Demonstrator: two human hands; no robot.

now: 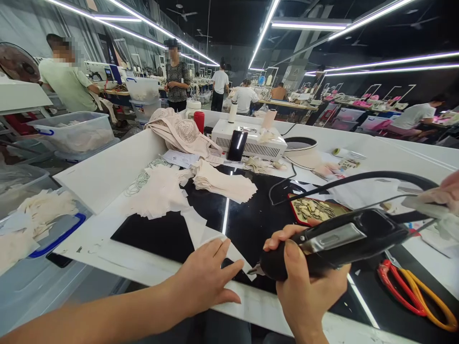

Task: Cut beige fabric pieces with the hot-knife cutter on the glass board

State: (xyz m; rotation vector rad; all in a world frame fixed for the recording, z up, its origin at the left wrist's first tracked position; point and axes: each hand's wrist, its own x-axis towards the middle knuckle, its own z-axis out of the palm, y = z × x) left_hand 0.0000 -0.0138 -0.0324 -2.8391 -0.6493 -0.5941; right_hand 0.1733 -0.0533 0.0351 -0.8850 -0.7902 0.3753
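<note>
My right hand (308, 286) is wrapped round a black corded handheld power tool (333, 241). Its small metal tip points left and meets the end of a thin pale cloth strip (238, 255) on the black board. Fingers spread, my left hand (208, 272) lies flat on the cloth beside the tip, gripping nothing. Beyond it are a heap of pale cut cloth pieces (158, 188) and a neat folded stack of beige cloth (224, 181). Scissors with red and orange handles (401, 291) rest right of my right hand.
A red-rimmed tray of seeds (311, 210) sits behind the tool, whose cable (373, 175) arches rightward. Farther back stand a phone (237, 145), a white vented box (251, 141) and beige bras (179, 129). Plastic bins (77, 134) line the left. Several people work in the background.
</note>
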